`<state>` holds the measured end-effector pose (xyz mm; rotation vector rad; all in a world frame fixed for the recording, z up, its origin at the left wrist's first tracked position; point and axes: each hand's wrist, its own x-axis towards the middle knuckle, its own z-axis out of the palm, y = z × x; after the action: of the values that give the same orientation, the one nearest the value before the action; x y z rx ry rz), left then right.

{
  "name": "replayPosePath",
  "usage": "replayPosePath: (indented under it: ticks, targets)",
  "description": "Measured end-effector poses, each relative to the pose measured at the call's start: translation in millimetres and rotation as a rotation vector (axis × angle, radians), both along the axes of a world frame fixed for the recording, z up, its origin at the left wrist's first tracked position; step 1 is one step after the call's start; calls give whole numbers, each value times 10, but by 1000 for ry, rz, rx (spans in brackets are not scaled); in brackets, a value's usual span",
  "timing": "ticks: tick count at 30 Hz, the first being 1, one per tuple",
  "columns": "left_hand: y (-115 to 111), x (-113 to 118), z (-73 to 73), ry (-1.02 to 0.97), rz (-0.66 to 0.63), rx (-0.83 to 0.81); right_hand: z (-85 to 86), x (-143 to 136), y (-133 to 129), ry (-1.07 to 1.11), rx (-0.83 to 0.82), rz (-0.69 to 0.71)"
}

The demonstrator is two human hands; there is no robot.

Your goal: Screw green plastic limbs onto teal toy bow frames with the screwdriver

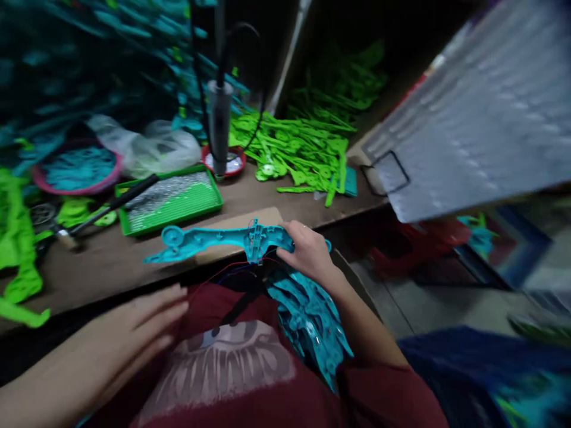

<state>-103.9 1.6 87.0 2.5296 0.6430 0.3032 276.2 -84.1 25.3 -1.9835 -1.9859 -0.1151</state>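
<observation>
— Since the room's so dark, what's on that brown bench?
— Blue plastic part at the front edge, over some cardboard. Right hand is gripping its right end; left hand is empty, stretched out before the shirt.
— Containers?
— Green tray of silvery bits, pink basin of blue pieces, red dish of whitish stuff.
— Anything unclear?
— Background's murky; right hand covers some of the part.

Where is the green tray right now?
In the head view, the green tray sits left of centre on the bench, just beyond the blue part that the right hand holds.
</observation>
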Motion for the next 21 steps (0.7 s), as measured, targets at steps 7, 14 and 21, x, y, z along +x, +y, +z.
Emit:
replayPosePath:
  ticks: [7,14,21]
  targets:
    - [730,705,262,-161,-232,-349,468,-329,678,-107,122,671]
    - [1027,389,119,-13,-230,-737,522,-58,732,-54,163,663]
    - [1193,-628,139,-254,245,-882,-149,381,1249,-4,91,655]
